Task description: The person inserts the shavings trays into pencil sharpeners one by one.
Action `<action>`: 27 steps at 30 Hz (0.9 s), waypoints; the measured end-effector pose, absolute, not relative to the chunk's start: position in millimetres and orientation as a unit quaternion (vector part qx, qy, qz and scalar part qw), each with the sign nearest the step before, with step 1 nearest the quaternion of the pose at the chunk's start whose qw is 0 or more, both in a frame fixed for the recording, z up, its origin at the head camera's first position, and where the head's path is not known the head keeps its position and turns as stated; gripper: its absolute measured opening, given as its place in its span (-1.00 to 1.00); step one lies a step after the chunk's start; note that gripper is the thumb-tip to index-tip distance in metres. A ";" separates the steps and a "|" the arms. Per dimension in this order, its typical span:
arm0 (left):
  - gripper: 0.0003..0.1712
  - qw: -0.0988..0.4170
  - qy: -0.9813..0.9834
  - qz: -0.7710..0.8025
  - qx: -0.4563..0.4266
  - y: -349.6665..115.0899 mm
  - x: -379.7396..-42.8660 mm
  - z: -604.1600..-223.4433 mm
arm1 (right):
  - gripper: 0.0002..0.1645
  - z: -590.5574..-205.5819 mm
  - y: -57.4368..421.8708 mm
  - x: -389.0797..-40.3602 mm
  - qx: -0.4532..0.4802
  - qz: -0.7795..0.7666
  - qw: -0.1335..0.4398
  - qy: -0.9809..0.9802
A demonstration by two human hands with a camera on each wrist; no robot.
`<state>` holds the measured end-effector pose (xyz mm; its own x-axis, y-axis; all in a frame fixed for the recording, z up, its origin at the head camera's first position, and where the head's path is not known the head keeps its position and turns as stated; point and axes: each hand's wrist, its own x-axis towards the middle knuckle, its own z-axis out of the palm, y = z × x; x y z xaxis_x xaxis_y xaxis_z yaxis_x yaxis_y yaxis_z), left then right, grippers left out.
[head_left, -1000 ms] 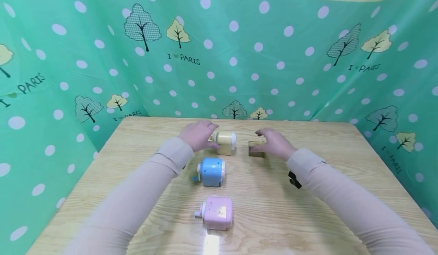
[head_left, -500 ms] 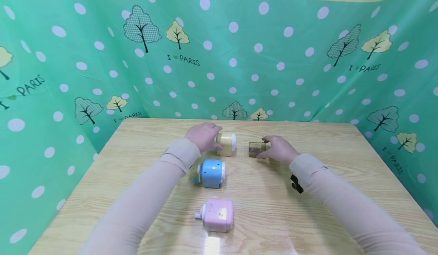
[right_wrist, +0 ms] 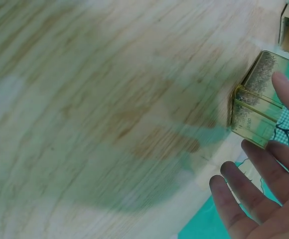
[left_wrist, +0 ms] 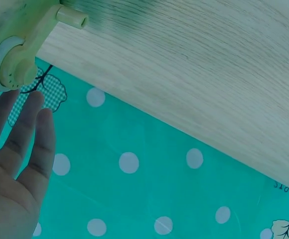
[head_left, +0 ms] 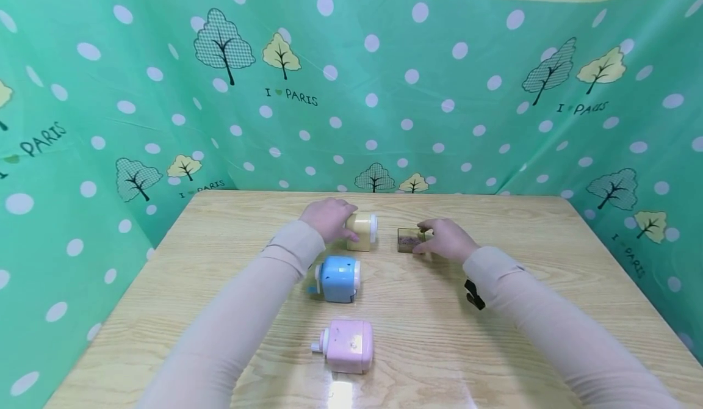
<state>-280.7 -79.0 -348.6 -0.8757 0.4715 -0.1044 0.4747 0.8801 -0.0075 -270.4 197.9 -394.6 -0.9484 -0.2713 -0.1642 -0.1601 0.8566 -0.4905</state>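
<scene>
In the head view my left hand holds the yellow pencil sharpener from its crank side, thumb across the front and fingers behind. Its crank shows in the left wrist view, where several fingers stretch out below it. To the right, my right hand pinches the right end of a see-through yellowish shavings drawer. Grey pencil shavings fill part of that drawer in the right wrist view, with the thumb on one side and a fingertip at the opposite edge. A gap separates drawer and sharpener.
A blue pencil sharpener stands in front of the yellow one, and a pink pencil sharpener is nearer to me. The wooden table ends at a green dotted curtain behind and at both sides.
My left hand has moved right and taken hold of the yellow sharpener. My right hand has shifted slightly right to the drawer's end, leaving the shavings more visible.
</scene>
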 end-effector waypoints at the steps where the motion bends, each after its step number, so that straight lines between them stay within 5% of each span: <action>1: -0.09 0.051 0.968 -0.016 0.243 -78.7 -281.2 -348.8 | -0.15 -394.8 198.0 -270.8 -0.117 -0.239 0.112 0.957; 27: -0.28 0.078 0.972 -0.006 0.223 -70.4 -284.4 -351.4 | -0.27 -389.8 195.9 -276.2 -0.109 -0.214 0.132 0.962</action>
